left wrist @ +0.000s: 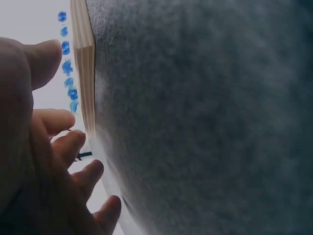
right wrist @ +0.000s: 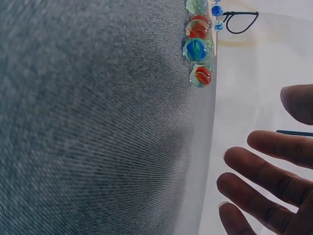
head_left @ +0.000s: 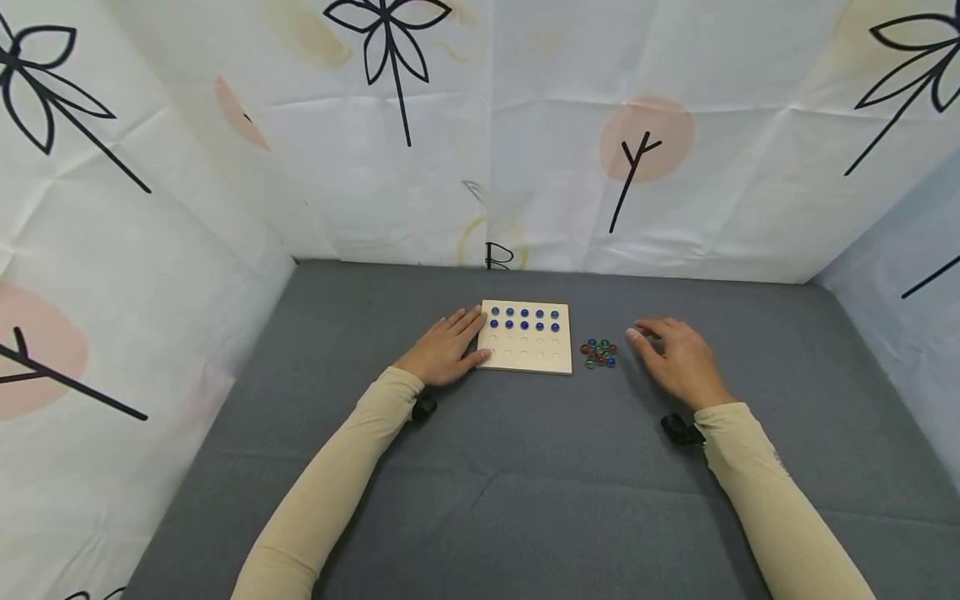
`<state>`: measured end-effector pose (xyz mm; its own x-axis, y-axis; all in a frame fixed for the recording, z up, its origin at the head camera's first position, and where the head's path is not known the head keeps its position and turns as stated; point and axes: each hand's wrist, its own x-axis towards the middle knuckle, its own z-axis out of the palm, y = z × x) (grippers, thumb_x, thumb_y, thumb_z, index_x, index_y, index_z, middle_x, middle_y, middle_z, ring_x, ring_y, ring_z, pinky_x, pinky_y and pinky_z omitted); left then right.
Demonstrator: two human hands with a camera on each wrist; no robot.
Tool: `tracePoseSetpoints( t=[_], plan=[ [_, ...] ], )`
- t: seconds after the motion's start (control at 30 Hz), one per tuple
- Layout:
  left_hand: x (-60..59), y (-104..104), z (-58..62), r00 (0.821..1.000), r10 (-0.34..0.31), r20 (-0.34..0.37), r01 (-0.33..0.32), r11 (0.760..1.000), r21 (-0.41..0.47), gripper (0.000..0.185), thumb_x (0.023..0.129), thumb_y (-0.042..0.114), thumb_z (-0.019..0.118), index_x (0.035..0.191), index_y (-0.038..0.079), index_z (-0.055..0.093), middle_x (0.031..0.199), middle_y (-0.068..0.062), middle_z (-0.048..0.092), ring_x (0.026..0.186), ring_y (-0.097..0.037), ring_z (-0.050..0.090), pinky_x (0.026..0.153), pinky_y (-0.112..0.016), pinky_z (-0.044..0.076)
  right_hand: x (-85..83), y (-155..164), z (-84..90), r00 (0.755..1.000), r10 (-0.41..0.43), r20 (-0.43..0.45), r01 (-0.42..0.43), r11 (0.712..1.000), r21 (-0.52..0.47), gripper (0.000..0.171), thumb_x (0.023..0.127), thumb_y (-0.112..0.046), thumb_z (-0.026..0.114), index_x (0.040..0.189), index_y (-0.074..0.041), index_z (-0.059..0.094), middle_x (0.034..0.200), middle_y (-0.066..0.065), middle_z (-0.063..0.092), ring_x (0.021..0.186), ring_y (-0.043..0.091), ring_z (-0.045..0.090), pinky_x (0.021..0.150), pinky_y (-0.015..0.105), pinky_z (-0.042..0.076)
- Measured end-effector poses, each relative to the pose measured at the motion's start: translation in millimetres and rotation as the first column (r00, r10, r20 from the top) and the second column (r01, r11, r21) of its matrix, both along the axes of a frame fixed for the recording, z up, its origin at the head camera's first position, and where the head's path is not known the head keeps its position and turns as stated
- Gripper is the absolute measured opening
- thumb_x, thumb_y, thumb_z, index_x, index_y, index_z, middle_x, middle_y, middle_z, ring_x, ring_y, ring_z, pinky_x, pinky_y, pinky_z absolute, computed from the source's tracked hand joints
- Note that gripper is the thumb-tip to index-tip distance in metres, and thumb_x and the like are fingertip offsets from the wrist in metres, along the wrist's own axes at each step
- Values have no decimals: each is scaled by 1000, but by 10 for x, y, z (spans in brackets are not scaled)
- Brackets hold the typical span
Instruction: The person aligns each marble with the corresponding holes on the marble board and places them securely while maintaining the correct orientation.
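Observation:
A light wooden board with rows of round hollows lies on the grey table. Blue marbles fill its two far rows; the two near rows hold none. My left hand rests at the board's left edge, thumb and fingertips touching it, fingers straight. Just right of the board sits a cluster of glass marbles in red, green and blue. To the right of that cluster is my right hand, relaxed, with nothing in it. In the right wrist view its fingers spread apart, clear of the marbles.
Grey cloth covers the table. White patterned fabric stands behind the table and along both sides. Dark wrist cameras sit on both wrists, below the beige sleeves.

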<state>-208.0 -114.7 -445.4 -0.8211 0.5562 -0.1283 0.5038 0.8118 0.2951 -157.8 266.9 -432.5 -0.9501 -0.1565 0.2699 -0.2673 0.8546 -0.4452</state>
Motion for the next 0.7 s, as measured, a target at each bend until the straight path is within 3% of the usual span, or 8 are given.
tracePoseSetpoints(
  t=[0.33,0.7],
  plan=[
    [-37,41,-98,999,28,47,-24,996,-88,78,107,57,35,164,13,5,171,-4,0,156,-28,-1,125,-50,2,-5,-18,-14,1000,5,19,-5,1000,-1,44,107,-33,56,131,3,64,115,25,66,104,44,60,86,63,46],
    [-40,10,-89,995,42,85,-32,993,-111,79,106,60,32,165,18,1,170,-2,-1,156,-27,-4,124,-51,-3,-8,-44,-28,999,22,29,-22,1000,-2,45,107,-32,56,132,3,64,113,24,66,102,43,60,85,62,46]
  ],
)
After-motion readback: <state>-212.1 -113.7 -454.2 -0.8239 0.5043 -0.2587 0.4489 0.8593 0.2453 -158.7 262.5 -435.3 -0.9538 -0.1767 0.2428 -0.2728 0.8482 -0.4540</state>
